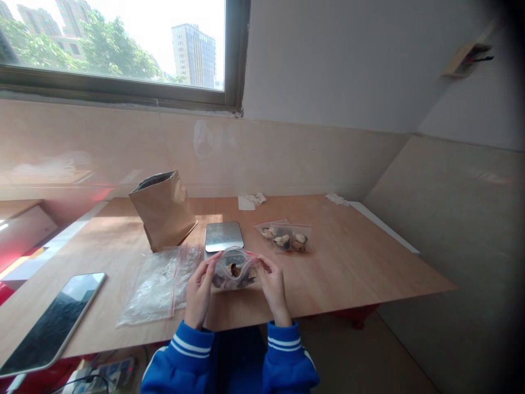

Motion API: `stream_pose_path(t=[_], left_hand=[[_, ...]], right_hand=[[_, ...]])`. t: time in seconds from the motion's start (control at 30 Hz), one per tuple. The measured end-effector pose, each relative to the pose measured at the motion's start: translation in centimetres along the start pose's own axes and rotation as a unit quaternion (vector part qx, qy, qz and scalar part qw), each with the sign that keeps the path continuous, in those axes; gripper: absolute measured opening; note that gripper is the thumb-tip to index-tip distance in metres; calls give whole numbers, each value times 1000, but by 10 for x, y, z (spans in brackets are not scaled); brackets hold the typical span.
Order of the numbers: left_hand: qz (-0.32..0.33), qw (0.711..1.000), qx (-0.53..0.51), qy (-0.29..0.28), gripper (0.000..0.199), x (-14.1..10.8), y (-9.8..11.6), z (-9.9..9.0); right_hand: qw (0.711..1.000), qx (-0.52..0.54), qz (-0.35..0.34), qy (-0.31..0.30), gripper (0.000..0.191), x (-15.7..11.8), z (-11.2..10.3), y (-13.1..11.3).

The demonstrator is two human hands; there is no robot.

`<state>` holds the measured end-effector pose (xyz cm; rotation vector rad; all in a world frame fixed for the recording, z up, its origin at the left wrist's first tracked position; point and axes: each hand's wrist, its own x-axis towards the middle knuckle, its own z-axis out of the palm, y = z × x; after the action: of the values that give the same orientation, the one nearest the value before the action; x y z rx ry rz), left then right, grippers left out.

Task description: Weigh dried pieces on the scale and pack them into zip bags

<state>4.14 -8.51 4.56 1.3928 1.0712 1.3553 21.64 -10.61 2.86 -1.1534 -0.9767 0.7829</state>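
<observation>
While in both hands (199, 293), zip bag (234, 272) lies crosswise, seal edge up

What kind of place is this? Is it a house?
It looks like a plain indoor workroom, perhaps upstairs, though it could be in a home. The window shows tall buildings, and the wooden table holds a scale beside a zip bag.

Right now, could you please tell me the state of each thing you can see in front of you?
Held zip-top bag of shells: lifted, mouth apparently open.
Left hand: grip on the bag's left side.
Right hand: grip on the bag's right side.
Second bag of shells: lying flat.
Clear plastic bag: lying crumpled, no shells visible.
Digital scale: lying flat, no reading visible.
Kraft paper bag: standing tilted, mouth open.
Phone: face up, screen dark.
</observation>
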Motion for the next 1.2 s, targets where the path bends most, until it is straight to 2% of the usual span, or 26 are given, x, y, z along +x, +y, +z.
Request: stream_pose_path(t=[0.17, 0.33, 0.53, 0.73, 0.87, 1.03, 1.2], left_hand=[[-12, 997, 32, 65, 38, 2, -10, -9], [-26, 998, 11, 53, 38, 4, -21, -17], [-22, 998, -43, 43, 34, 1, -28, -20], [-13, 998, -36, 57, 32, 4, -23, -20], [-21, 997, -8, 72, 33, 8, -21, -22], [-4, 996, 42, 82, 32, 8, -29, -28], [12, 993, 79, 91, 32, 6, -37, -23]], right_hand=[[998, 12, 18, 64, 40, 0, 2, 15], [1000, 14, 16, 12, 42, 1, -2, 24], [999, -5, 18, -42, 41, -5, -11, 20], [999, -14, 2, 36, 34, -2, -10, 21], [998, -18, -7, 54, 31, 0, -5, 18], [996, -30, -27, 85, 31, -6, 1, 17], [994, -30, -21, 103, 31, -11, 2, 21]])
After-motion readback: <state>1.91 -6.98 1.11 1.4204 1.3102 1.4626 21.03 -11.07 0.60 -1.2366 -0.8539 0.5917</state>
